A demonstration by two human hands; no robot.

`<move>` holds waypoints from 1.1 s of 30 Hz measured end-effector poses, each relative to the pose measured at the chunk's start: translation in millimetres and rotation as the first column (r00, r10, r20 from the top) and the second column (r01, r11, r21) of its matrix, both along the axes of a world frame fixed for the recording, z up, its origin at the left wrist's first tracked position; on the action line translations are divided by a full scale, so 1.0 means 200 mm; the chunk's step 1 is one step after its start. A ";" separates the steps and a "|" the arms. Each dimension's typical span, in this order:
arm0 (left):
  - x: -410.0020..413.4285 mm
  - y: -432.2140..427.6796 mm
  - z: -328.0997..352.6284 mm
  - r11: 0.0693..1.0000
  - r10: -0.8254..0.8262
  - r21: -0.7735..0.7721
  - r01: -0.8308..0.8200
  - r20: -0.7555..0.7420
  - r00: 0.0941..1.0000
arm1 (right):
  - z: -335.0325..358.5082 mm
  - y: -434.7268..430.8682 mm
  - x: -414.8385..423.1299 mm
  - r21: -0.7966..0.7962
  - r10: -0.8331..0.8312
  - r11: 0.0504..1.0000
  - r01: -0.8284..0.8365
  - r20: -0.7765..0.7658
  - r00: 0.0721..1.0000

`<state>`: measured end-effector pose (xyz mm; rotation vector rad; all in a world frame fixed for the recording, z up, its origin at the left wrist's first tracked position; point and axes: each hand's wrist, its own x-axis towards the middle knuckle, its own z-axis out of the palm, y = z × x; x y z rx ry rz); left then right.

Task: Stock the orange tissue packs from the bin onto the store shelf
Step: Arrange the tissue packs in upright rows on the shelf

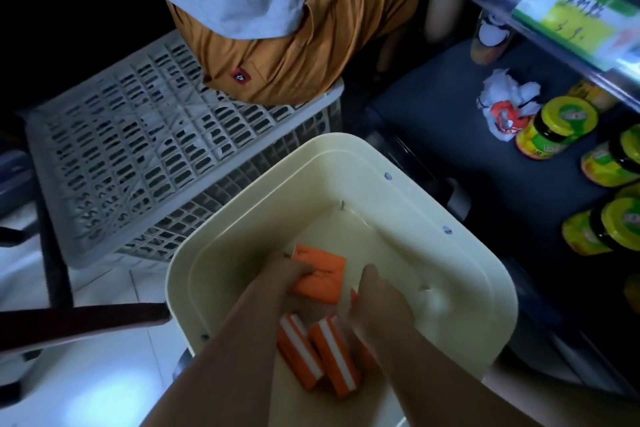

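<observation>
Both my hands reach down into a cream plastic bin [460,274]. My left hand [287,274] grips a flat orange tissue pack [320,279] near the bin's middle, thumb over its top face. My right hand [379,298] is curled around another orange pack [354,298], of which only an edge shows. Two more orange packs with a white stripe [332,357] stand on edge between my forearms. The dark shelf board [433,107] lies to the right of the bin.
A perforated white crate [138,156] stands left of the bin. Another person in an orange garment [311,55] crouches beyond it. Yellow-lidded jars [561,128] line the shelf's right side, with crumpled white wrapping [509,104] beside them. A price rail [571,14] runs above.
</observation>
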<state>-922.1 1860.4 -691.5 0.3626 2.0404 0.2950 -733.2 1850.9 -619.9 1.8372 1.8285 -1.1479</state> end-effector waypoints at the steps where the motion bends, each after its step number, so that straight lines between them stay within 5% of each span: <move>1: 0.01 0.01 0.06 1.000 0.007 0.019 -0.007 0.010 1.000 | 0.02 0.02 0.02 0.008 -0.088 0.996 0.088 -0.031 0.996; 5: 0.01 0.04 0.29 0.975 0.098 0.205 -0.086 -0.050 0.994 | 0.20 0.18 0.07 -0.029 -0.427 0.901 0.432 -0.224 0.876; 8: 0.02 0.00 0.50 0.919 0.200 0.349 -0.184 -0.010 0.980 | 0.42 0.29 0.13 -0.107 -0.555 0.811 0.575 -0.450 0.699; 12: 0.10 -0.06 0.82 0.798 0.301 0.473 -0.374 0.226 0.926 | 0.79 0.30 0.26 -0.222 -0.579 0.746 0.628 -0.682 0.447; 17: 0.31 -0.12 1.29 0.673 0.201 0.596 -0.438 0.422 0.884 | 1.24 0.27 0.46 -0.213 -0.451 0.762 0.612 -0.852 0.266; 24: 0.66 -0.14 1.83 0.499 -0.028 0.748 -0.437 0.518 0.855 | 1.76 0.17 0.79 0.038 -0.229 0.724 0.689 -0.928 0.293; 33: 1.20 -0.07 2.31 0.385 -0.391 0.880 -0.278 0.428 0.815 | 2.15 -0.05 1.40 0.004 -0.120 0.586 0.810 -0.989 0.091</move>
